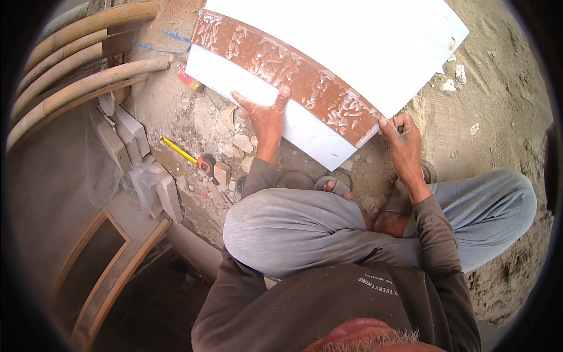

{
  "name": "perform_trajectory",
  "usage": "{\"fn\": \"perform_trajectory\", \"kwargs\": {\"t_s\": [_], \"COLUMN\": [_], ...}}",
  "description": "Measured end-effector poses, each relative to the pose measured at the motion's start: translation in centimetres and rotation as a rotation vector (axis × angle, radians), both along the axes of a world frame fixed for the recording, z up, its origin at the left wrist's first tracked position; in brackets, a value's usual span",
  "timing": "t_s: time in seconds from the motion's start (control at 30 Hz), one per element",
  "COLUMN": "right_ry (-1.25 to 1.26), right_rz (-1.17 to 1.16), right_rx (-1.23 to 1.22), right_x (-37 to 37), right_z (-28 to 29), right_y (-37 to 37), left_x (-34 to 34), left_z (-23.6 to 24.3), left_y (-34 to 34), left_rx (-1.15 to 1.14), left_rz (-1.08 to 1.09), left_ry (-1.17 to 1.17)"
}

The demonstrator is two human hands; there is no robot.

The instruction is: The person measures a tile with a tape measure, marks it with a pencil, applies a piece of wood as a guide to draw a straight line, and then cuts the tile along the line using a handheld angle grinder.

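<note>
A large white board [340,29] lies across the top of the view, beside a long brown strip [275,64] smeared with white patches and a narrower white strip [316,135]. My left hand [264,114] grips the white strip near its middle, thumb on top by the brown strip and fingers over its outer edge. My right hand [400,141] pinches the right end of the brown strip at its corner. A yellow tape measure [206,165] lies partly drawn out below my left hand. A small red and yellow item [190,81] sits under the left end of the boards.
Bamboo poles [88,82] lie at upper left. Stacked pale blocks [126,141] with clear plastic [143,182] and a wooden frame [111,258] stand at left. Rubble [243,142] and white scraps [460,73] lie on the dusty ground. My crossed legs [287,229] are below the boards.
</note>
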State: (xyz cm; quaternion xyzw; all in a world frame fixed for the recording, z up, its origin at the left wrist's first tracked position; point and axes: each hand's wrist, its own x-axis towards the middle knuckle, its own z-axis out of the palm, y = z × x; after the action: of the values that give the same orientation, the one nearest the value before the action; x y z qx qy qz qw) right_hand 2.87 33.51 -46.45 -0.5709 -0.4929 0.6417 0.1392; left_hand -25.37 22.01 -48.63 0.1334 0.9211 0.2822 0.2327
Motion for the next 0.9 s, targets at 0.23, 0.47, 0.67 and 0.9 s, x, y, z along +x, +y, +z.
{"fn": "perform_trajectory", "kwargs": {"t_s": [0.23, 0.47, 0.67, 0.9], "right_ry": [0.021, -0.016, -0.102, -0.133], "right_rz": [-0.005, -0.004, 0.081, 0.255], "right_rx": [-0.008, 0.03, 0.089, 0.471], "right_x": [0.0, 0.4, -0.1, 1.1], "right_z": [-0.3, -0.4, 0.9, 2.5], "right_y": [-0.2, -0.2, 0.2, 1.3], "left_x": [-0.2, 0.6, -0.2, -0.7], "left_z": [-0.4, 1.5, 0.5, 0.1], "left_y": [-0.3, 1.2, 0.3, 0.1], "left_rx": [0.081, -0.01, 0.081, -0.015], "left_rz": [-0.001, 0.01, 0.021, 0.003], "left_ry": [-0.016, -0.051, -0.051, -0.016]}}
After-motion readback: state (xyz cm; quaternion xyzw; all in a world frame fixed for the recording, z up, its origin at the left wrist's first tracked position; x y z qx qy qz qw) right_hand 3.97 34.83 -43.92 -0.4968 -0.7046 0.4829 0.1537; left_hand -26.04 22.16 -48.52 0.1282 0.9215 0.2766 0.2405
